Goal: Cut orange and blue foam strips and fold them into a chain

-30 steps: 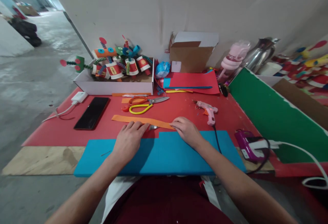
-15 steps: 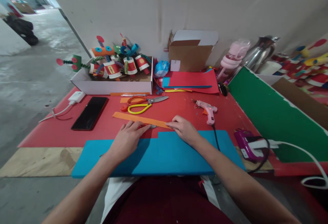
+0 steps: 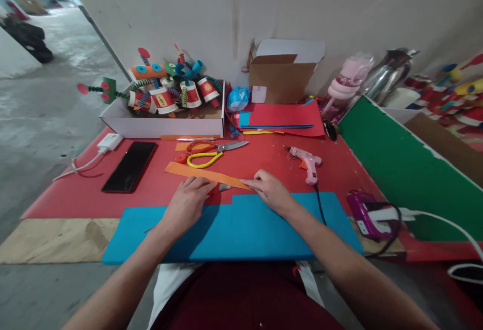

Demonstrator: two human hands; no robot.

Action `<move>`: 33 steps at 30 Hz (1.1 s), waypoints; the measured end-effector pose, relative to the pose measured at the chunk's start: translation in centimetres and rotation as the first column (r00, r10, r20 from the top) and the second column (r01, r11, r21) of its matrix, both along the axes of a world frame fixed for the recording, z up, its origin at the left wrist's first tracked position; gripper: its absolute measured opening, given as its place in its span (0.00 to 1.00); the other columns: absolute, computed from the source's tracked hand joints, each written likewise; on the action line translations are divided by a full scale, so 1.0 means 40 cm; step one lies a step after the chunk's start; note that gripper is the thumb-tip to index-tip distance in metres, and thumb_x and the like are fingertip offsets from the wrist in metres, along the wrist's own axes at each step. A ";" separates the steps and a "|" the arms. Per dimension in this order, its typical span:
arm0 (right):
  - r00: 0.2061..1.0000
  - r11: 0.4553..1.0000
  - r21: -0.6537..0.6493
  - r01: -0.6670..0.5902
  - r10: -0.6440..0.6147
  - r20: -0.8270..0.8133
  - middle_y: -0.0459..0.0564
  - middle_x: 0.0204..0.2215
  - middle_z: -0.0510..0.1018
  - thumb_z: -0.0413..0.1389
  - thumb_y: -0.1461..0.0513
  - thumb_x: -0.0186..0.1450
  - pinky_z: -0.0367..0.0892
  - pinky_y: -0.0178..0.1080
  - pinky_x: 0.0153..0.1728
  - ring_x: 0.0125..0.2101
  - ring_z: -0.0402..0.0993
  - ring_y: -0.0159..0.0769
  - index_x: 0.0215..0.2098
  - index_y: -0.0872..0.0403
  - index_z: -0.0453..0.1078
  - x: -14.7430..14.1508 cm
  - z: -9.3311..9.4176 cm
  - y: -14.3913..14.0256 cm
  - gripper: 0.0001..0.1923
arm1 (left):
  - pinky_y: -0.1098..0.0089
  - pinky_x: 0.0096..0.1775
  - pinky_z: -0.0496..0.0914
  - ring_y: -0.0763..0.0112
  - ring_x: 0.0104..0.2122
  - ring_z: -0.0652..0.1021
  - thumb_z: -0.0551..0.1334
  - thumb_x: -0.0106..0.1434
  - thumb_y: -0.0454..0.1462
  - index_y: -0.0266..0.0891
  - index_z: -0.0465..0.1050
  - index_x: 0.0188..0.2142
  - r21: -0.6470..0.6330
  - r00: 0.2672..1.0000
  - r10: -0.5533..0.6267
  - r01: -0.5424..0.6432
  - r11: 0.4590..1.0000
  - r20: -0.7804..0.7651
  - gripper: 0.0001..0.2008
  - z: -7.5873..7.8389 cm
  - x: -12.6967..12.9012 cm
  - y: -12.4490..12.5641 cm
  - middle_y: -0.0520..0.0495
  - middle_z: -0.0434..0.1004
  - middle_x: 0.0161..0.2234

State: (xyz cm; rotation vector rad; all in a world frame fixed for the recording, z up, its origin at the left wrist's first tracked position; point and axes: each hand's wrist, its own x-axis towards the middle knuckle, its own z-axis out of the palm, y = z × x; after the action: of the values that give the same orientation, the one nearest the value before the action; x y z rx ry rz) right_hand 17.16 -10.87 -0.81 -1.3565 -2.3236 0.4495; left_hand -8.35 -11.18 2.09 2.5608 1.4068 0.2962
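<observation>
- The left hand (image 3: 188,199) lies at the near edge of an orange strip (image 3: 196,171), fingers bent together; I cannot tell whether its grip is clenched on the strip or merely resting against it.
- The right hand (image 3: 272,191) has its grip on the right end of the same strip, pinched between thumb and fingertips.
- The strip lies across the red-covered desk (image 3: 264,156), slanting down to the right, just beyond a blue board (image 3: 264,232) at the front edge.
- A small grey piece (image 3: 225,187) shows beside the strip, between the two hands; it is too small to name.
- Scissors (image 3: 220,149) with one red and one yellow handle lie beyond the strip, blades pointing right.
- A black phone (image 3: 129,167) lies to the left, near a white charger (image 3: 109,142).
- A pink glue gun (image 3: 307,163) lies beyond the right hand, its black cable running toward the board.
- At the back, a white box (image 3: 162,127) holds several paper-cup figures (image 3: 164,100).
- Red sheets (image 3: 281,114) lie right of that box, in front of an open carton (image 3: 283,82).
- A pink bottle (image 3: 341,88) and a steel jug (image 3: 388,73) stand behind the green box (image 3: 400,169).
</observation>
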 end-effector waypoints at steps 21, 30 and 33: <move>0.998 1.000 0.004 -0.003 0.003 0.066 0.49 0.34 0.67 0.45 0.67 0.68 0.63 0.34 0.34 0.33 0.63 0.32 0.54 0.42 0.69 0.006 -0.010 0.001 0.21 | 0.61 0.44 0.67 0.60 0.44 0.70 0.46 0.65 0.30 0.40 0.70 0.51 0.016 1.000 -0.023 0.023 1.000 -0.009 0.21 -0.007 0.011 -0.010 0.42 0.73 0.45; 0.995 1.000 -0.012 0.008 -0.007 0.096 0.49 0.34 0.66 0.45 0.69 0.68 0.62 0.34 0.33 0.33 0.63 0.33 0.52 0.44 0.70 0.002 -0.004 0.001 0.21 | 0.61 0.44 0.67 0.60 0.42 0.70 0.47 0.64 0.30 0.40 0.70 0.52 0.005 0.999 -0.041 0.041 0.999 -0.025 0.21 -0.003 0.027 -0.014 0.41 0.72 0.44; 0.996 1.000 -0.019 0.013 -0.011 0.090 0.50 0.34 0.66 0.45 0.69 0.67 0.62 0.34 0.33 0.33 0.63 0.33 0.52 0.44 0.70 0.003 -0.005 0.000 0.22 | 0.60 0.44 0.67 0.59 0.43 0.70 0.47 0.63 0.29 0.39 0.70 0.52 -0.003 0.999 -0.041 0.041 0.999 -0.028 0.21 0.000 0.031 -0.015 0.40 0.72 0.44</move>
State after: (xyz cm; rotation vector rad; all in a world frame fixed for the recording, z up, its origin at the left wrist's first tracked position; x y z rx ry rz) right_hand 17.28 -10.85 -1.02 -1.4270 -2.3873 0.4166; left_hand -7.10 -11.78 2.08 2.5975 1.3611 0.2531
